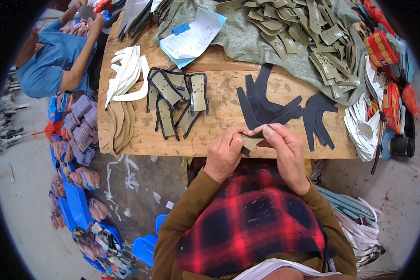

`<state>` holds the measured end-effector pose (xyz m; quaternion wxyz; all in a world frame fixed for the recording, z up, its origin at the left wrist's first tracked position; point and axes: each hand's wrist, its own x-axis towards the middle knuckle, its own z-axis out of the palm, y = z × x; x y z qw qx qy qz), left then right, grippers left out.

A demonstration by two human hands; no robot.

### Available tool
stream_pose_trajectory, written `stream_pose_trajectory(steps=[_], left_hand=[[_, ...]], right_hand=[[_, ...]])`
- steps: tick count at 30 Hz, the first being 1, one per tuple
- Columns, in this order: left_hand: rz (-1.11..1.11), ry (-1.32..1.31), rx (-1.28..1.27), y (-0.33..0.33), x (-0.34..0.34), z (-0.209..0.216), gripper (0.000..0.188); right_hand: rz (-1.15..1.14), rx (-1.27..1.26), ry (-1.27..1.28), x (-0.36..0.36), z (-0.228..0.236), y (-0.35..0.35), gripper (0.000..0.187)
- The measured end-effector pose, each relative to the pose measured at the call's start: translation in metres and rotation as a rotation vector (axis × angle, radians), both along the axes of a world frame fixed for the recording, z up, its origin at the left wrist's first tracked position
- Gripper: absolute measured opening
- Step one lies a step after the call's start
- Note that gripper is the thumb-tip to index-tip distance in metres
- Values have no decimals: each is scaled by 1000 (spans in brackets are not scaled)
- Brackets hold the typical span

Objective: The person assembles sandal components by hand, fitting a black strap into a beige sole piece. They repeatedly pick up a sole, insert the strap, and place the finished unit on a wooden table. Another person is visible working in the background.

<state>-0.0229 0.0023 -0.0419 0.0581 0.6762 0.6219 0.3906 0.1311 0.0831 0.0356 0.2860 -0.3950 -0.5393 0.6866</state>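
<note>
At the table's near edge, my left hand (225, 151) and my right hand (287, 151) pinch a small olive-tan flat piece (253, 143) with a dark edge. Thumbs and fingertips meet along its upper side, and the fingers cover much of it. Just beyond lie black V-shaped pieces (262, 103), with a second black stack (315, 120) to their right. Left of these, olive pieces with black edging (198, 94) lie in a loose heap; small holes show in them.
White curved pieces (126, 77) and tan strips (118, 126) are stacked on the wooden table (196, 147) at left. Olive pieces (331, 35) pile on a grey-green sheet (235, 32). Clipped papers (193, 44) lie behind. A person in blue (56, 60) works at far left beside blue baskets (77, 205).
</note>
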Motion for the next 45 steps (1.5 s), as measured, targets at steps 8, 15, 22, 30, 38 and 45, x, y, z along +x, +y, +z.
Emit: stream_pose_trajectory(steps=[8,15,22,30,38,45], left_hand=[[91,-444,-294,-8,5,27,22],[-194,-875,-596,-5,1,52,22],[-367,-1048,-782,-11,1,49,23],[15,-690,-449,8,-1,44,25],[271,-1226,-159,27,17,21,34],[237,-1256,-161,26,10,24,38]], right_hand=[[-85,40,138,11,5,30,29],[345,-215,185,8,-41,30,14],[293,-380,119,9,-31,29,28],[61,-193,60,-4,-29,18,34],[69,355,-96,-17,-50,-8,30],[347,25,-58,6,-40,32,29]])
